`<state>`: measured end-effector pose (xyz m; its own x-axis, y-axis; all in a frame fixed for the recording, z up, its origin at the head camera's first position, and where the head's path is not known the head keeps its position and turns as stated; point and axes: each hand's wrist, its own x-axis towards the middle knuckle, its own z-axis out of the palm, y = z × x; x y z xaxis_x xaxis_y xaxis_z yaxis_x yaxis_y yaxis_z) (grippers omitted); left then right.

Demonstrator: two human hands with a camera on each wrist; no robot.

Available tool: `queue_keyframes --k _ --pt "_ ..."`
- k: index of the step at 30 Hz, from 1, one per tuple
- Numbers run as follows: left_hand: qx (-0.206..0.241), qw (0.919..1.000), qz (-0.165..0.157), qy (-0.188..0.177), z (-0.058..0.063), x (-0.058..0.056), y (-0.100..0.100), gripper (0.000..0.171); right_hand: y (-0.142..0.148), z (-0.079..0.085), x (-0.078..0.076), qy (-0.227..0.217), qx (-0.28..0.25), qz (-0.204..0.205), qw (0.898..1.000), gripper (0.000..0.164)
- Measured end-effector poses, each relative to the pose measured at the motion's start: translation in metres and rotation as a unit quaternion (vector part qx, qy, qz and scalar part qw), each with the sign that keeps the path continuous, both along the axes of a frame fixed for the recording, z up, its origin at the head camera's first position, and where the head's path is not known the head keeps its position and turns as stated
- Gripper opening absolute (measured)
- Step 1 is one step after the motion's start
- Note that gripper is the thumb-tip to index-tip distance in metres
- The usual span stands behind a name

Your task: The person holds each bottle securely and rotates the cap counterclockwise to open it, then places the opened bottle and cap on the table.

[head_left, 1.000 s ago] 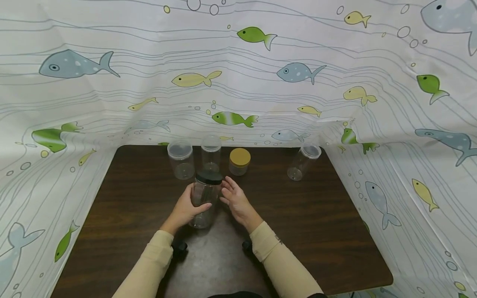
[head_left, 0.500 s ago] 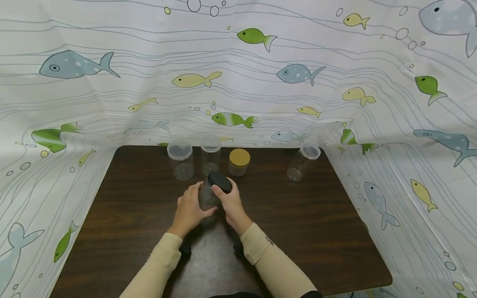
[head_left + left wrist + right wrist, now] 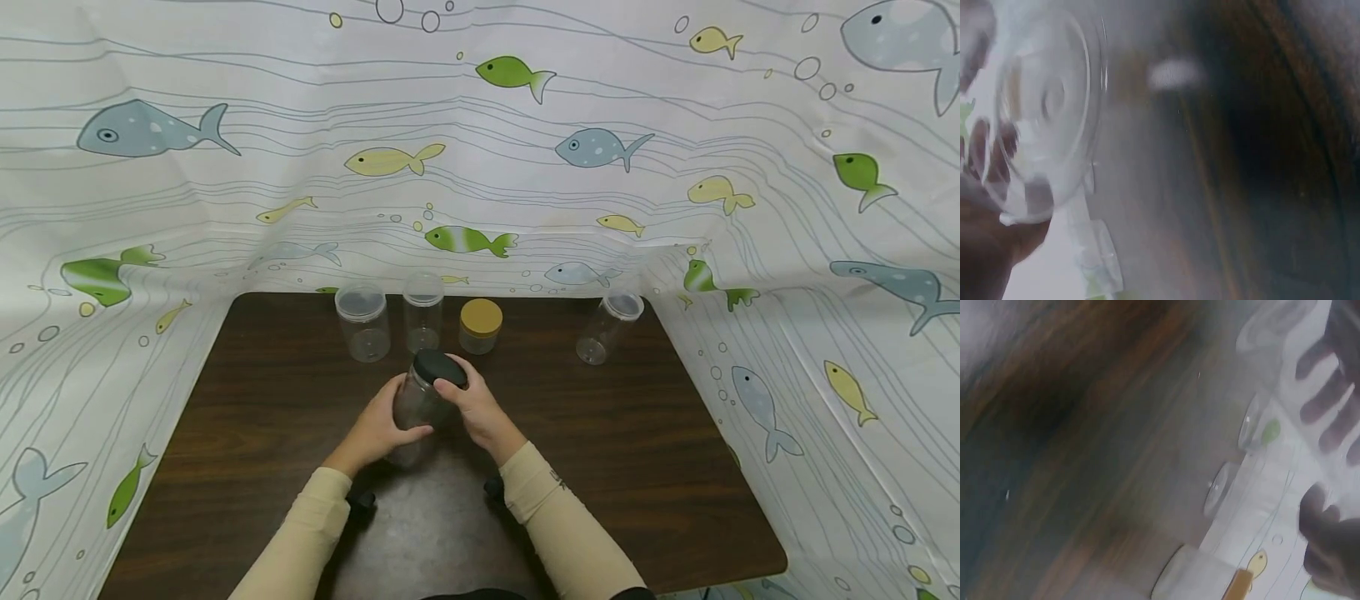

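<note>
A clear jar [image 3: 420, 406] with a black lid [image 3: 440, 367] is tilted to the right between both hands, above the table. My left hand [image 3: 378, 427] grips the jar's body from the left, with the thumb across its near side. At the top, my right hand [image 3: 482, 408] holds the black lid, thumb on the near edge and fingers round the far right side. In the left wrist view the round clear base [image 3: 1047, 103] of the jar shows at the left, lifted off the table. The jar looks empty.
Along the back of the dark wooden table [image 3: 600, 467] stand a wide clear jar [image 3: 364, 325], a narrower clear jar [image 3: 423, 312] and a short jar with a yellow lid [image 3: 481, 325]. Another clear jar [image 3: 607, 329] stands back right. A fish-patterned curtain [image 3: 480, 125] surrounds the table.
My right hand, beside the jar with fingers spread one second ago, now holds its lid. The jar has tilted rightward; over the last half second both forearms moved slightly apart.
</note>
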<state>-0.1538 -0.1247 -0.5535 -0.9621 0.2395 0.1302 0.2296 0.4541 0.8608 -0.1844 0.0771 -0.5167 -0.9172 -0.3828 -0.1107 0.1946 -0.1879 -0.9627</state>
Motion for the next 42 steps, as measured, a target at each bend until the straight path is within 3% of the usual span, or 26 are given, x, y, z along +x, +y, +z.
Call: queue_keyframes --k 3,6,10,14,19,26,33,42 --pt "0.033 0.9985 -0.028 -0.034 0.001 0.002 -0.001 0.095 0.008 0.002 -0.002 -0.001 -0.010 0.035 0.999 0.106" --pt "0.048 0.9972 -0.036 -0.045 0.002 0.005 0.000 0.095 0.012 0.003 -0.003 -0.003 -0.014 0.044 0.999 0.100" --pt "0.050 0.9974 -0.033 -0.041 0.001 0.006 0.001 0.094 0.014 0.002 -0.003 -0.011 -0.018 0.032 0.999 0.078" --pt "0.055 0.9971 -0.029 -0.043 -0.003 0.007 0.000 0.092 0.016 -0.003 -0.005 -0.017 -0.020 0.021 0.999 0.068" --pt "0.056 0.9968 -0.021 -0.053 -0.004 0.009 -0.002 0.093 0.019 -0.007 -0.006 -0.027 -0.053 0.013 0.998 0.069" --pt "0.051 0.9969 -0.013 -0.058 -0.005 0.011 -0.004 0.090 0.025 -0.010 -0.007 -0.091 -0.127 -0.027 0.987 0.060" --pt "0.061 0.9962 -0.012 -0.061 -0.005 0.012 -0.005 0.089 0.029 -0.012 -0.009 -0.095 -0.179 -0.038 0.978 0.061" --pt "0.061 0.9960 -0.014 -0.064 -0.003 0.013 -0.004 0.089 0.031 -0.015 -0.010 -0.105 -0.185 -0.062 0.975 0.060"
